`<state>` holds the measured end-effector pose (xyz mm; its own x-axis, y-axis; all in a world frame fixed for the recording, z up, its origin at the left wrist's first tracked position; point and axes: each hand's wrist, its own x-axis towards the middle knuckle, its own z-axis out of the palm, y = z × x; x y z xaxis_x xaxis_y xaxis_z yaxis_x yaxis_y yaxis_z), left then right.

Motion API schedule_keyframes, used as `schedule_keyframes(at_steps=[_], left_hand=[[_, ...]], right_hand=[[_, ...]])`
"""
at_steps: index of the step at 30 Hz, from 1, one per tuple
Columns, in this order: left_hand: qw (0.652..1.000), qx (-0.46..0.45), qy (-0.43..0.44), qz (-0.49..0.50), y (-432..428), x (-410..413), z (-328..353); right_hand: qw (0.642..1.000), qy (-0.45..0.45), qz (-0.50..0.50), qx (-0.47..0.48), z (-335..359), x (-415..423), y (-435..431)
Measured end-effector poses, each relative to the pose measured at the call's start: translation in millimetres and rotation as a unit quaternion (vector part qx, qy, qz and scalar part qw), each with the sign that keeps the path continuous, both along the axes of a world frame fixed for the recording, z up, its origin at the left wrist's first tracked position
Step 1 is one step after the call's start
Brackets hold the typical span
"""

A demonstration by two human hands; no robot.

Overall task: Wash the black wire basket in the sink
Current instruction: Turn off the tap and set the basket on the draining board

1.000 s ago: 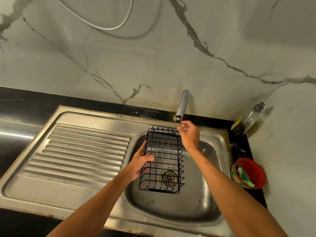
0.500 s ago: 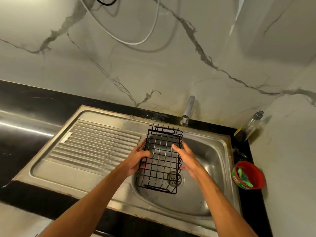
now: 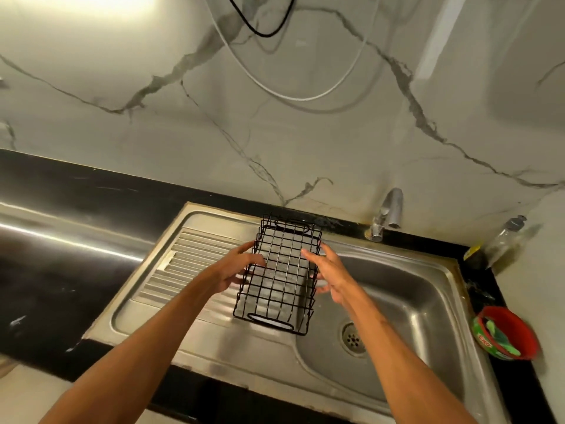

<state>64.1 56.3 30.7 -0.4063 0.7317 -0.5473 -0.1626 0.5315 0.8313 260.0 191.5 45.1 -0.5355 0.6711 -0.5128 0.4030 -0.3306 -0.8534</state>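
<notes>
The black wire basket is held in the air over the seam between the drainboard and the sink basin, its long side pointing away from me. My left hand grips its left wall, thumb over the wires. On the opposite wall my right hand holds on, thumb on top and fingers curled under the edge. The tap stands to the basket's far right, and no water is seen running from it.
The drain lies in the basin floor, right of the basket. A red tub with green contents sits on the black counter at the right. A clear bottle leans in the back corner. More black counter stretches left.
My right hand left the tap and took the basket's right side. Both hands lifted the basket out of the basin and carried it left, over the drainboard's edge.
</notes>
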Motion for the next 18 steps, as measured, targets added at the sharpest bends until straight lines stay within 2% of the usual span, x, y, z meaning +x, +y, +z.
schedule_keyframes(at_steps=[5, 10, 18], left_hand=[[0.999, -0.014, 0.033, -0.024, -24, -73, -2], [0.999, -0.026, 0.028, -0.031, -37, -122, -12], [0.998, -0.05, 0.028, -0.002, -39, -148, -35]], right_hand=[[1.0, -0.002, -0.019, -0.016, -6, -71, -31], [0.999, -0.014, -0.033, -0.028, -23, -128, -48], [0.999, -0.027, -0.043, -0.01, -48, -169, -57]])
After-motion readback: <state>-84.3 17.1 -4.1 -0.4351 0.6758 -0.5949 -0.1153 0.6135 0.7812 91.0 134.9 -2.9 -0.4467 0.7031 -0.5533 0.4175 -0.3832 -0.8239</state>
